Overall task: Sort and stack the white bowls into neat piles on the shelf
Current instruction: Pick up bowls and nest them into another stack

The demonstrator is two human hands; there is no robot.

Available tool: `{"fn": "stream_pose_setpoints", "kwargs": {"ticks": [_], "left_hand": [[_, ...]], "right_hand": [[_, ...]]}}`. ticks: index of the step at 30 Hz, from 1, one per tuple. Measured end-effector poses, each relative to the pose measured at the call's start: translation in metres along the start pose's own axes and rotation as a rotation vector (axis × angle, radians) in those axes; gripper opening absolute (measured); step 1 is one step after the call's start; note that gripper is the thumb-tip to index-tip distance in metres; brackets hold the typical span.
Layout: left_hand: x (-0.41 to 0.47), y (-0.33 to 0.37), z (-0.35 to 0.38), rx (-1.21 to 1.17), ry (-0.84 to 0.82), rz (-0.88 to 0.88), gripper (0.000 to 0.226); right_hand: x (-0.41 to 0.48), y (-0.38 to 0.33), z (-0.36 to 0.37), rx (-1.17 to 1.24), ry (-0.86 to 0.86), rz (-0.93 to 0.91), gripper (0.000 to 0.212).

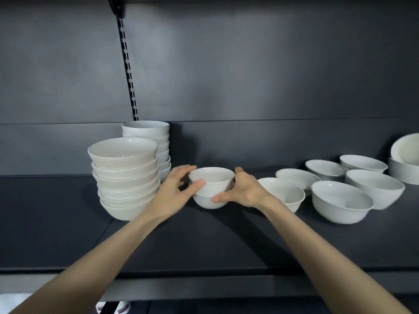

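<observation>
Two small white bowls sit nested in the middle of the dark shelf [204, 241]. My left hand [174, 191] and my right hand [242, 189] grip the upper small bowl [212, 177] from both sides, thumbs toward me. The lower small bowl [207, 201] rests on the shelf under it. To the left stands a tall pile of wider white bowls [124, 177], with a second pile of white bowls [149, 141] behind it. Several loose white bowls lie to the right, the nearest [285, 193] just past my right wrist.
More loose bowls spread rightward: a large one [340, 202], another [376, 189], and two at the back [326, 169] [362, 164]. A big bowl [405, 152] leans at the far right edge. A slotted upright rail [128, 64] runs up the back panel.
</observation>
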State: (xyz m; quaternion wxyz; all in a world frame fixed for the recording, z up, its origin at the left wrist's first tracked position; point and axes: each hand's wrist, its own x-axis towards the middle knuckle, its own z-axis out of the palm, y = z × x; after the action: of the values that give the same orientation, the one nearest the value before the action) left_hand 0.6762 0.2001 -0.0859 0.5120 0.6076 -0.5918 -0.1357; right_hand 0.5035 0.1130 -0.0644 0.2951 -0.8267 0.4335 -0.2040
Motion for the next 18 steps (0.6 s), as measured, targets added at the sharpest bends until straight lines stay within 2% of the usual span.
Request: {"fn": "stream_pose_setpoints", "kwargs": {"ticks": [2,4,5,8,10,15,18], "left_hand": [[-0.001,0.0,0.004,-0.086,-0.033,-0.148,0.042],[0.001,-0.004,0.006,-0.186,-0.077,-0.196,0.022],[0.003,-0.007,0.006,-0.221,-0.087,-0.2,0.023],[0.007,-0.012,0.004,-0.303,-0.111,-0.21,0.073],[0.01,-0.014,0.004,-0.349,-0.124,-0.216,0.082],[0.011,-0.018,0.003,-0.393,-0.148,-0.23,0.048],[0.012,-0.019,0.004,-0.401,-0.138,-0.21,0.043]], "right_hand": [[-0.006,0.001,0.01,0.052,0.024,0.022,0.073],[-0.012,0.001,0.017,0.119,0.056,0.042,0.078],[-0.016,0.002,0.02,0.158,0.08,0.047,0.076],[-0.018,0.007,0.031,0.299,0.103,0.078,0.075],[-0.017,0.011,0.039,0.332,0.121,0.09,0.086],[-0.016,0.015,0.046,0.351,0.202,0.088,0.079],[-0.016,0.015,0.047,0.349,0.239,0.094,0.079]]}}
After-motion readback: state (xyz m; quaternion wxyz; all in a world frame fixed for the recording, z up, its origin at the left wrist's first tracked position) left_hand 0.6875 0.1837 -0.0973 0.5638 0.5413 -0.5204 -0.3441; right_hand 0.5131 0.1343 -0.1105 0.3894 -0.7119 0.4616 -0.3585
